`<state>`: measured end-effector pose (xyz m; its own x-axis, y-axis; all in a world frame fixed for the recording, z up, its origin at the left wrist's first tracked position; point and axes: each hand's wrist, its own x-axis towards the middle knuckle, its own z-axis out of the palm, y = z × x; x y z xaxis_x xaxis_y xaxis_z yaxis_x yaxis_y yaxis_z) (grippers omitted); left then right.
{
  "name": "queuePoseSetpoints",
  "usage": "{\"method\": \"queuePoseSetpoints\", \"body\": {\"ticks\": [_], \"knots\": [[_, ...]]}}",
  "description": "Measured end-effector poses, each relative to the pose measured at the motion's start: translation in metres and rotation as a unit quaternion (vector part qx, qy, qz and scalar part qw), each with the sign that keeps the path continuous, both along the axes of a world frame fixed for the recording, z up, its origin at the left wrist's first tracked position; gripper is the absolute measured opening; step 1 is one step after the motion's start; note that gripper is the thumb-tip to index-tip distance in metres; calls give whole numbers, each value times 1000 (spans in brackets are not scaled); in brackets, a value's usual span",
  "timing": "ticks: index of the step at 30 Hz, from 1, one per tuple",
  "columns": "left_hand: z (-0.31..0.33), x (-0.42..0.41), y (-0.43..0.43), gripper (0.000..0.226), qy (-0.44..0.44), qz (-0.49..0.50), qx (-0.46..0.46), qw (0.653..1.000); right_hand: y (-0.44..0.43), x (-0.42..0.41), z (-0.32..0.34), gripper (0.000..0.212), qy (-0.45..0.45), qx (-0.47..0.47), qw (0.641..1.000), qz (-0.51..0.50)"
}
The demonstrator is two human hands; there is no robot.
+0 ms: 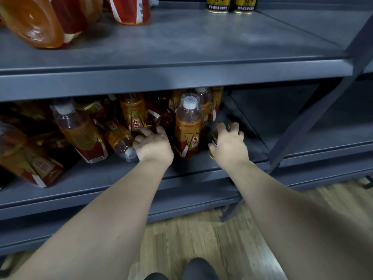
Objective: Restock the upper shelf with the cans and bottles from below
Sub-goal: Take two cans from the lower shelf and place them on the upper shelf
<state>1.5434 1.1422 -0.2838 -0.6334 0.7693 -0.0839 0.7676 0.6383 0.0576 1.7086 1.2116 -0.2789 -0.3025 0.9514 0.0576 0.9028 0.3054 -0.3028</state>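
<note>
Both my arms reach into the lower shelf point(96, 174); my left hand point(154, 145) is curled over the left can point(149, 128), of which only a bit of gold rim shows past my fingers, so I cannot tell how firm the hold is; my right hand point(229, 143) is wrapped round the right can point(214, 138), fingers over its top and thumb low on its near side; this can is gold with a dark band and stands near the shelf's front edge.

Between my hands stands an upright bottle point(188, 126) with a white cap, amber drink and a red-and-gold label; more bottles stand behind it. To the left of my left hand the bottles lie in a heap; a small bottle point(121, 139) lies with its cap toward me, just beside my left wrist; a big bottle point(80, 128) leans over it; another point(36, 164) lies at the far left.

The upper shelf point(201, 41) is grey; a tilted bottle point(32, 21) shows its base at the left, next to a second bottle point(131, 11); two gold cans point(219, 5) point(245, 5) stand side by side at the back, well apart from those bottles.

Below is a wooden floor point(201, 235); a dark shoe point(199, 267) shows at the bottom edge.
</note>
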Motion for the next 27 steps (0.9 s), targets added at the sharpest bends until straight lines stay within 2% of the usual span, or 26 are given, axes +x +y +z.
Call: {"method": "queuePoseSetpoints", "body": {"ticks": [4, 9, 15, 18, 27], "knots": [[3, 11, -8, 65, -31, -32, 32, 998, -3, 2, 3, 58, -1, 6, 1000, 9], [4, 8, -11, 94, -97, -14, 17, 995, -8, 4, 3, 65, 3, -10, 999, 37], [-2, 7, -16, 86, -115, -11, 51, 992, -13, 8, -1, 63, 50, -47, 997, 20], [-1, 8, -24, 83, -176, 11, 112, 978, -17, 10, 3, 65, 40, -43, 998, 25], [31, 10, -64, 97, -284, -2, 162, 945, -45, 11, 27, 83, 48, -69, 996, 41]]}}
